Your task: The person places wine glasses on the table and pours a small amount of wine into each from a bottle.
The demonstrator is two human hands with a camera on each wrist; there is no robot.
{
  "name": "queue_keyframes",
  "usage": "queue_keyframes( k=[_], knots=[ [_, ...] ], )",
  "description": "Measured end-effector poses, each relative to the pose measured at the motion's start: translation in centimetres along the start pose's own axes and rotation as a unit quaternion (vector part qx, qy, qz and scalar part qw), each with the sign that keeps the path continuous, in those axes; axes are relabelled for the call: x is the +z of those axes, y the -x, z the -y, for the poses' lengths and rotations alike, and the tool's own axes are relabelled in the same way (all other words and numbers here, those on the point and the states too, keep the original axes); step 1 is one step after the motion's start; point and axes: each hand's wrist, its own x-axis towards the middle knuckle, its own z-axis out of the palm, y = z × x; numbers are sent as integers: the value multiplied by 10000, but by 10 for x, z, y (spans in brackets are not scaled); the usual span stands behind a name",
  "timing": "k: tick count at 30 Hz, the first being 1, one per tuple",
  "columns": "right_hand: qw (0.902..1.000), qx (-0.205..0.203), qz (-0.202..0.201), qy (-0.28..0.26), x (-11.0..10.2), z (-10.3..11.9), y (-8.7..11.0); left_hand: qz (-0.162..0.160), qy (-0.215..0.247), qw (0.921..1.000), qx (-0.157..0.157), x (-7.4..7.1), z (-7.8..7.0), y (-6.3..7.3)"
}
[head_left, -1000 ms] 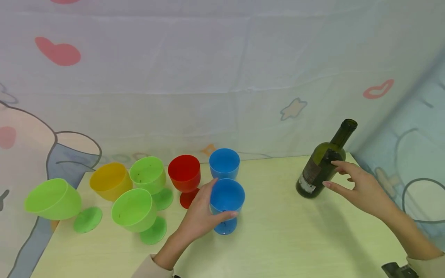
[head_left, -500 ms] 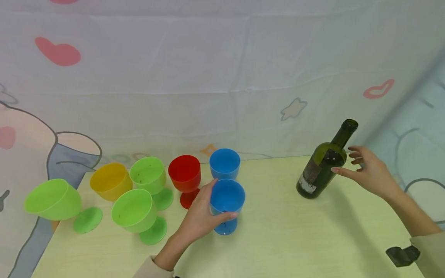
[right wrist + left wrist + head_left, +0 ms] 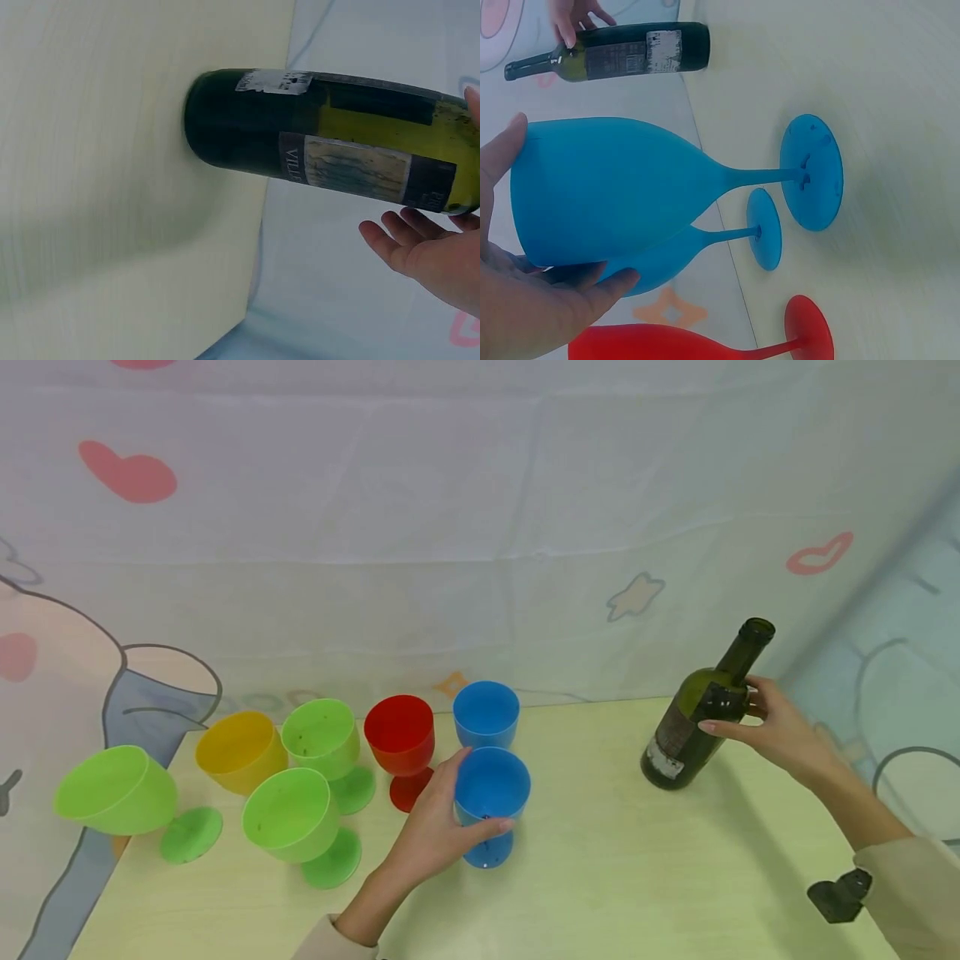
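Observation:
A blue plastic goblet (image 3: 492,789) stands upright mid-table, and my left hand (image 3: 433,835) holds its bowl from the left, thumb on the near side. Right behind it is a second blue goblet (image 3: 486,714), partly covered. To the right, a dark green wine bottle (image 3: 678,731) with a worn label stands on the table. My right hand (image 3: 783,739) is beside its shoulder, thumb in front and fingers on the far right side. In the right wrist view these fingers (image 3: 379,236) are spread out below the bottle, with a gap to the glass.
A red goblet (image 3: 400,735) is left of the blue ones. Further left stand several green goblets (image 3: 288,814) and a yellow one (image 3: 240,752), near the left edge of the table (image 3: 592,877). A printed cloth (image 3: 375,527) hangs behind.
My right hand shifted right off the bottle's front, then came back in with its fingers round the far side. The left hand, goblets and bottle stay in place.

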Motion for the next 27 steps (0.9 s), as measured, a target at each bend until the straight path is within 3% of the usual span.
queue_keyframes(
  k=[27],
  knots=[
    [9962,321,-182,-793,18,-6,-13,47,356,9993,-113,1,1,-3]
  ],
)
